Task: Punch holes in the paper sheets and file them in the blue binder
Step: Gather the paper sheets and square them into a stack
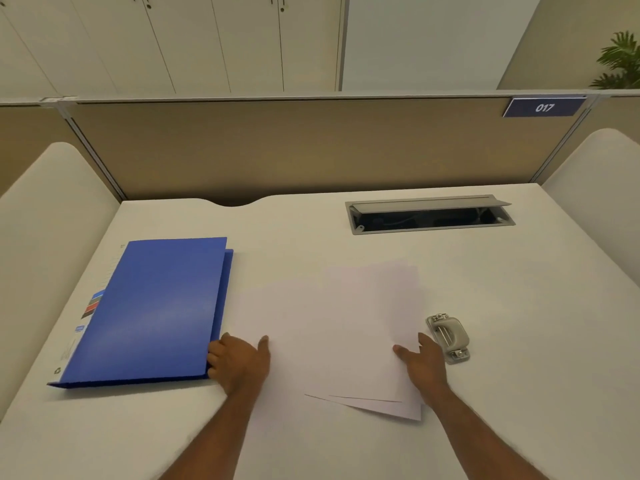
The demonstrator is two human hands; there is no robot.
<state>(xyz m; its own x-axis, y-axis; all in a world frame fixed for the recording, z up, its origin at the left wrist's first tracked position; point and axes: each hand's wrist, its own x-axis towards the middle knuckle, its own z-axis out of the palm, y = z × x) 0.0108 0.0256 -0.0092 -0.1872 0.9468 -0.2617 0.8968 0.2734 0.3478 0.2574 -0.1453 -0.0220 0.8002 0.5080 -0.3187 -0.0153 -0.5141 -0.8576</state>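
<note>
White desk (346, 244), partition sign (543, 107) reading 017, blue binder (156, 306)

White desk (346, 445), beige partition (294, 147), cabinets (207, 39)

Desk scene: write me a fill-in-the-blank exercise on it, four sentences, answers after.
1. The binder lying closed on the desk is ____ in colour.
2. The hole punch lies just beyond the person's ____ hand.
3. The left hand rests between the binder and the loose ____ of paper.
4. The sign on the partition reads ____.

Missing words: blue; right; sheets; 017
</note>
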